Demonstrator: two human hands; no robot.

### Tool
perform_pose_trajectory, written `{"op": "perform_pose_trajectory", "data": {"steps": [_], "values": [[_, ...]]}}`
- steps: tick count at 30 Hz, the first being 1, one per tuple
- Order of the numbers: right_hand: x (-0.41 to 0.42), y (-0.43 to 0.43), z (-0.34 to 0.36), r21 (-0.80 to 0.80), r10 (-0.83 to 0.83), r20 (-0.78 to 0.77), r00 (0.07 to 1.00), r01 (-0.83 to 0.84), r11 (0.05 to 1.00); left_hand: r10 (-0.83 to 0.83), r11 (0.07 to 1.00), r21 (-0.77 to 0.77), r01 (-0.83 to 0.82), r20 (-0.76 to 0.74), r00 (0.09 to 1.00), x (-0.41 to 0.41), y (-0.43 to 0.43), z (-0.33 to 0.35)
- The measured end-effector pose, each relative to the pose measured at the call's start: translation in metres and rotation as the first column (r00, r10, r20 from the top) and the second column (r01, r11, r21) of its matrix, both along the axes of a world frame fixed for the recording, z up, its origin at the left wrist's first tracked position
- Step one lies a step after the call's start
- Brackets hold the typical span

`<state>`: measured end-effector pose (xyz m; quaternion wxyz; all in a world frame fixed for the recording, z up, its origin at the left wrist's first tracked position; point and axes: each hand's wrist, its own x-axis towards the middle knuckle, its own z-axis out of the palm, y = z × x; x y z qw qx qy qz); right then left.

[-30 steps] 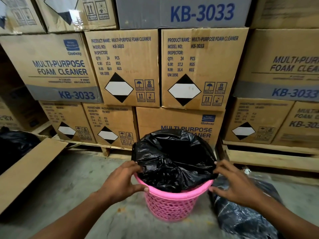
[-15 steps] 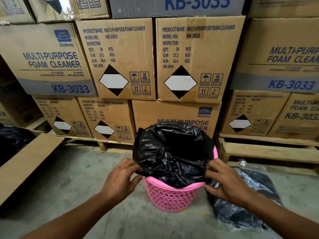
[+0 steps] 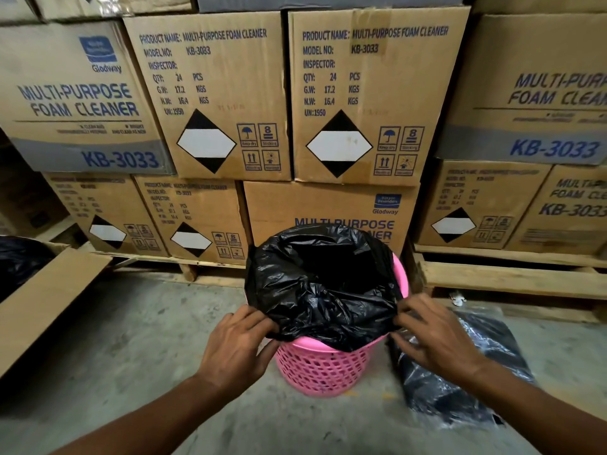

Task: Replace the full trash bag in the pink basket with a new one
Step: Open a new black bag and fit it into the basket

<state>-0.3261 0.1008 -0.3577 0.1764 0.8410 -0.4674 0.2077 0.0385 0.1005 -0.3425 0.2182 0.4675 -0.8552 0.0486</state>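
Boxes point(image 3: 361, 93) behind basket point(image 3: 323, 369), bagged pack point(image 3: 460, 372) beside — touching

Stacked cardboard boxes point(image 3: 210, 93) printed "Multi-Purpose Foam Cleaner KB-3033" stood on wooden pallets point(image 3: 512, 277) above a grey concrete floor point(image 3: 138, 339).

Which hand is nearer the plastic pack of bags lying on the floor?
Right. The right hand pinches the black bag's edge directly above the pack of bags, overlapping it in view. The left hand grips the bag's opposite edge, across the pink basket.
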Motion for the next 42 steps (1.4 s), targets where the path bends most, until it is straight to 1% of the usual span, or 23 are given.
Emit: {"op": "perform_pose_trajectory", "data": {"steps": [4,7,9,12,14,17,20,25,26,27,28,29,30,31,32,33,34,35,36,38,40,41,42], "values": [[0.017,0.006,0.003,0.051,0.162,0.025,0.986,-0.163,0.985,0.008,1.000,-0.005,-0.008,-0.034,0.999,-0.002,-0.003,0.002],[0.023,0.008,0.005,0.096,0.198,0.079,0.977,-0.205,0.974,-0.023,1.000,-0.020,0.023,-0.029,0.999,-0.004,-0.003,0.002],[0.018,0.007,0.008,0.110,0.150,0.083,0.985,-0.159,0.981,-0.045,0.998,-0.035,0.045,-0.007,0.999,-0.005,-0.002,0.002],[0.007,0.005,0.010,0.084,0.018,0.023,1.000,-0.020,0.996,-0.043,0.997,-0.066,0.047,0.062,0.997,-0.008,-0.004,0.003],[0.003,0.004,0.008,0.075,-0.038,-0.003,0.999,0.038,0.996,-0.063,0.993,-0.097,0.074,0.116,0.991,-0.010,-0.004,0.001],[-0.001,0.007,0.003,0.071,-0.037,-0.028,0.999,0.039,0.997,-0.122,0.979,-0.136,0.149,0.187,0.975,-0.007,-0.001,-0.006],[-0.003,0.010,0.003,0.076,-0.020,0.005,1.000,0.019,0.997,-0.164,0.966,-0.151,0.212,0.277,0.947,-0.003,0.003,-0.011],[-0.002,0.013,0.004,0.162,-0.026,0.033,0.999,0.020,0.987,-0.184,0.970,-0.066,0.236,0.438,0.880,0.002,0.009,-0.005],[-0.002,0.015,0.004,0.203,-0.045,0.063,0.997,0.031,0.979,-0.176,0.975,-0.053,0.216,0.407,0.896,0.001,0.010,-0.003],[-0.001,0.017,0.003,0.254,-0.076,0.123,0.989,0.043,0.966,-0.167,0.982,-0.031,0.186,0.314,0.935,-0.001,0.012,-0.001],[0.000,0.018,0.003,0.305,-0.119,0.209,0.971,0.051,0.951,-0.146,0.989,0.006,0.147,0.161,0.976,-0.003,0.012,0.002],[0.002,0.019,0.004,0.354,-0.173,0.310,0.935,0.055,0.934,-0.100,0.994,0.047,0.101,-0.014,0.995,-0.006,0.011,0.006],[0.005,0.019,0.006,0.407,-0.240,0.420,0.875,0.055,0.912,-0.031,0.995,0.086,0.047,-0.173,0.984,-0.010,0.008,0.009],[0.008,0.018,0.009,0.464,-0.325,0.526,0.786,0.055,0.884,0.049,0.992,0.127,-0.011,-0.299,0.953,-0.013,0.004,0.012],[0.010,0.017,0.010,0.515,-0.411,0.607,0.680,0.057,0.855,0.135,0.983,0.167,-0.075,-0.382,0.914,-0.016,-0.002,0.013],[0.010,0.016,0.011,0.558,-0.483,0.658,0.578,0.056,0.828,0.221,0.968,0.204,-0.145,-0.426,0.877,-0.019,-0.010,0.013],[0.010,0.015,0.011,0.594,-0.534,0.681,0.500,0.049,0.803,0.309,0.944,0.250,-0.215,-0.443,0.842,-0.022,-0.018,0.012],[0.009,0.014,0.010,0.621,-0.570,0.681,0.461,0.050,0.782,0.399,0.907,0.321,-0.274,-0.440,0.805,-0.026,-0.026,0.010],[0.008,0.013,0.009,0.642,-0.598,0.667,0.444,0.064,0.764,0.484,0.856,0.413,-0.312,-0.425,0.765,-0.029,-0.034,0.009],[0.008,0.006,0.012,0.652,-0.643,0.656,0.396,0.133,0.747,0.582,0.769,0.561,-0.305,-0.419,0.697,-0.037,-0.051,0.010],[0.008,-0.009,0.023,0.600,-0.636,0.690,0.346,0.219,0.770,0.588,0.755,0.594,-0.276,-0.429,0.685,-0.044,-0.069,0.014],[0.010,-0.019,0.031,0.578,-0.630,0.686,0.363,0.254,0.776,0.580,0.759,0.594,-0.265,-0.433,0.690,-0.048,-0.078,0.016],[0.013,-0.030,0.040,0.581,-0.641,0.650,0.408,0.276,0.766,0.576,0.760,0.598,-0.257,-0.435,0.692,-0.052,-0.085,0.018]]}}
